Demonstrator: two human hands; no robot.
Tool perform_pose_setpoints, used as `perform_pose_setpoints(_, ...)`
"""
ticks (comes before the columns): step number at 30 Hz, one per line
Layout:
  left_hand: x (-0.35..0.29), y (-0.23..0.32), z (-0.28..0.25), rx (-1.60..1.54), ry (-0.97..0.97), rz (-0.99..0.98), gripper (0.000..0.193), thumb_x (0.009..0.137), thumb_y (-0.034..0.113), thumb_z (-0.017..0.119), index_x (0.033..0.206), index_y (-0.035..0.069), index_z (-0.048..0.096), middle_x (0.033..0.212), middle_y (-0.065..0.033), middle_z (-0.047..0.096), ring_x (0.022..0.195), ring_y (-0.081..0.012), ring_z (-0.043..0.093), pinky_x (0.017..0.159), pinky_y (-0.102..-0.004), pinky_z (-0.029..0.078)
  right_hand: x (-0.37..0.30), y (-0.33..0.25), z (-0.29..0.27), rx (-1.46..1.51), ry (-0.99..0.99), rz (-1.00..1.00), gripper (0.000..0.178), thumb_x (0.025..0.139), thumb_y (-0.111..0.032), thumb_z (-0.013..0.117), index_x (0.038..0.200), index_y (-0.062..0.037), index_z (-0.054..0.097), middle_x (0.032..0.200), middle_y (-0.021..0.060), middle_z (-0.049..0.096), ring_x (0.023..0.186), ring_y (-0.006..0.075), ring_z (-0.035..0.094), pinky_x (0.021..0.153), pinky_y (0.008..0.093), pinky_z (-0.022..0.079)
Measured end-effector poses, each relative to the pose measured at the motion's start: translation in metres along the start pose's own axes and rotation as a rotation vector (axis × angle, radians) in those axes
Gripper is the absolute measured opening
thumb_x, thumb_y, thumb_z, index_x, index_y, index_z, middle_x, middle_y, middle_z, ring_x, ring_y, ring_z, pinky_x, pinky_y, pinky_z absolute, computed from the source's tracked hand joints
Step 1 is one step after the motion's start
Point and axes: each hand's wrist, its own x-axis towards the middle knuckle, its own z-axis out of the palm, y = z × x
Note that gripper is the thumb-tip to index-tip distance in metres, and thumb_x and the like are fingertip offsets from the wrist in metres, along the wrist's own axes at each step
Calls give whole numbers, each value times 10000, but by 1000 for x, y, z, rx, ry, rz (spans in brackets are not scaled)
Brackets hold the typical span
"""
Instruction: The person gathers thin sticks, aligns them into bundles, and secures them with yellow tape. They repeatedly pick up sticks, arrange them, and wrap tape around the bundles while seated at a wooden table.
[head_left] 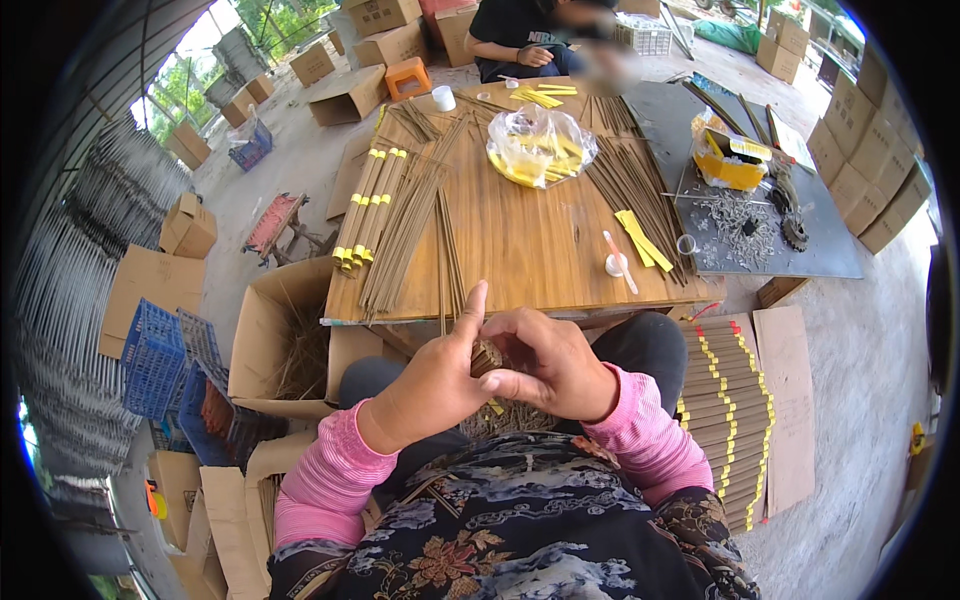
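Above my lap, at the table's near edge, my left hand (425, 390) is wrapped round a bundle of thin brown incense sticks (487, 358), its end facing up. My right hand (565, 368) curls round the same bundle from the other side, thumb at its near side and fingers partly hidden behind it. Most of the bundle's length is hidden below my hands. Beyond them, loose incense sticks (405, 235) lie in rows on the wooden table (515, 235). At the table's left are finished bundles (372, 205) with yellow paper bands.
On the table are a plastic bag of yellow strips (540, 150), loose yellow strips (642, 240) and a small white pot (616, 265) with a brush. Cardboard boxes (285, 310) and blue crates (155, 355) stand left. Banded bundles (730, 420) lie right. Another person (525, 40) sits opposite.
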Motion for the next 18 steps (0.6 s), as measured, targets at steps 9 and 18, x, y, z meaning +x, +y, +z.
perform_pose_setpoints(9, 0, -5, 12, -176, -242, -126, 822, 750, 77, 637, 1367, -30, 106, 1240, -201, 443, 1125, -240, 478, 930, -315, 375, -14, 11, 8, 107, 31, -111, 309, 728, -176, 699, 953, -33, 543, 807, 115, 540, 677, 270, 562, 600, 329, 470)
perform_pose_setpoints(18, -7, -19, 30, -206, -291, -27, 609, 756, 101, 645, 1274, 29, 332, 1236, -191, 437, 1051, -264, 533, 909, -321, 391, -24, 8, -1, 278, -116, -25, 273, 698, -71, 710, 922, -27, 560, 904, 123, 524, 827, 276, 554, 699, 328, 464)
